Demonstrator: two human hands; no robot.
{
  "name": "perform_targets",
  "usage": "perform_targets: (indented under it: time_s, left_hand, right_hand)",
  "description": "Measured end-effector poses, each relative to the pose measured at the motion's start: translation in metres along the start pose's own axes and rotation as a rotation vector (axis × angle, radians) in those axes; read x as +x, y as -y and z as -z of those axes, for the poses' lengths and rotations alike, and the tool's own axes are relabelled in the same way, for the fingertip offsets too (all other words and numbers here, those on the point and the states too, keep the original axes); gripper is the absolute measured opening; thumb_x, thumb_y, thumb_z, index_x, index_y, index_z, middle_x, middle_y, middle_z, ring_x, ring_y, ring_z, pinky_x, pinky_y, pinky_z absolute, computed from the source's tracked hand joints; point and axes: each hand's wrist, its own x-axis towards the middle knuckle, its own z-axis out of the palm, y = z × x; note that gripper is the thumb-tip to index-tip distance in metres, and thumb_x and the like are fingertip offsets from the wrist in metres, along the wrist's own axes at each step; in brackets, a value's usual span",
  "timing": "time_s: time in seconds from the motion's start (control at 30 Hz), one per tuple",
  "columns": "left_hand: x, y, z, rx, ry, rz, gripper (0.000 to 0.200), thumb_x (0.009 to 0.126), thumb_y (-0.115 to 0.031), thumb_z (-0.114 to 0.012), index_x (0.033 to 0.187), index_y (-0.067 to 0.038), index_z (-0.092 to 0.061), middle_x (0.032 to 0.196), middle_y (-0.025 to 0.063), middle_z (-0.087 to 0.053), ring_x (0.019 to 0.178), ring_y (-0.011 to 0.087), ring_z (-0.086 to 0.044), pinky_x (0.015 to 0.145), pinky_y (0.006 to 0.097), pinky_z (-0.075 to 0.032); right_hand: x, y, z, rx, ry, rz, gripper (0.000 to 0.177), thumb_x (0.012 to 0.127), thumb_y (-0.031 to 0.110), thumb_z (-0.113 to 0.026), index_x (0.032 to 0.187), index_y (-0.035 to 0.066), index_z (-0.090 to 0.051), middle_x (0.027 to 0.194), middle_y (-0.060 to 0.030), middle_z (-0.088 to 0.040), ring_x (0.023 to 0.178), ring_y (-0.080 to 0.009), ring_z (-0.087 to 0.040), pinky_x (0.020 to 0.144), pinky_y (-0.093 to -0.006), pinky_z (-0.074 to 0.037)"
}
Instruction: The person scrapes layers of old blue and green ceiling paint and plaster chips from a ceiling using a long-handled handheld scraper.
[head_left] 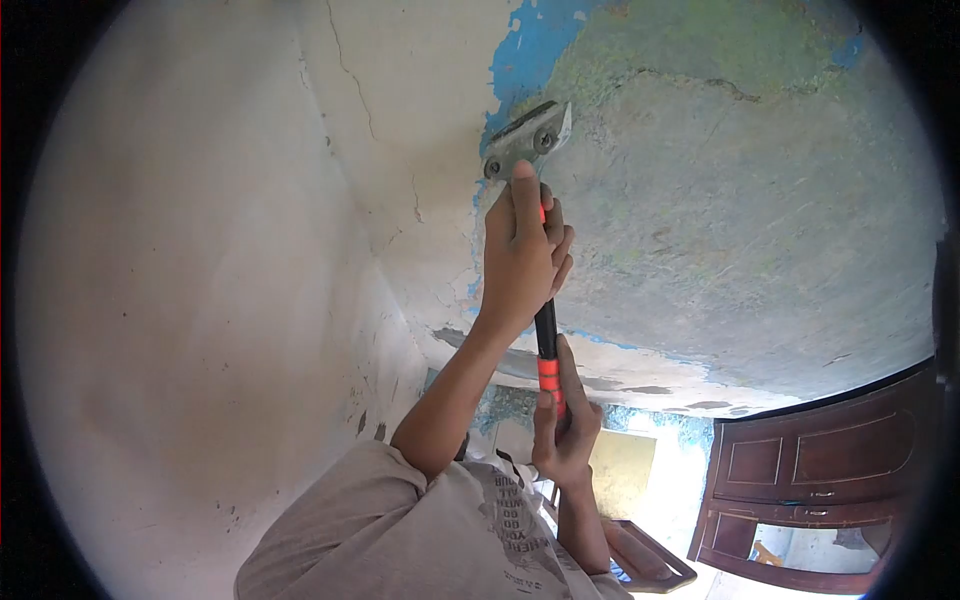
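A long-handled scraper (545, 330) with a black and orange-red handle leans up against the wall. Its grey metal head (522, 140), fitted with screws and a blade, lies at the border between cream paint and bare grey-green plaster (680, 190). My left hand (525, 240) is closed around the upper handle just below the head, thumb pressed up along it. Lower down, my right hand (570, 425) grips the orange-red end of the handle, one finger stretched along the shaft. Patches of blue paint (530, 50) show beside the head.
A plain cream wall (200, 280) meets the scraped wall at a corner on my left. At the lower right stand a dark brown wooden cabinet (800, 460) and a brown wooden-framed piece (650, 560). Cracks run through the cream paint.
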Motion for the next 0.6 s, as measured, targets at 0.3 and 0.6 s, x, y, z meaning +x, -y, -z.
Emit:
perform_targets:
  time_s: [0.3,0.6]
  left_hand:
    - [-0.001,-0.007,-0.003,0.014,-0.017,0.026,0.053,0.102,-0.062,-0.04,0.084,-0.012,-0.042,0.058,-0.0053,-0.03,0.04,0.0041,-0.025,0.032,0.0216,-0.019]
    - [0.001,-0.001,0.003,0.011,0.003,0.001,0.052,0.101,-0.063,-0.041,0.085,-0.014,-0.043,0.058,-0.0055,-0.031,0.041,0.0043,-0.026,0.035,0.0222,-0.018]
  right_hand:
    - [0.001,0.002,-0.006,-0.02,-0.029,0.012,0.056,0.098,0.014,-0.049,0.149,-0.007,-0.039,0.065,-0.001,-0.056,0.055,-0.0043,-0.047,0.05,-0.0228,-0.036]
    - [0.002,0.0,-0.007,0.009,-0.017,-0.004,0.058,0.099,0.017,-0.049,0.15,-0.008,-0.037,0.065,-0.0018,-0.056,0.054,-0.0044,-0.047,0.05,-0.0233,-0.037]
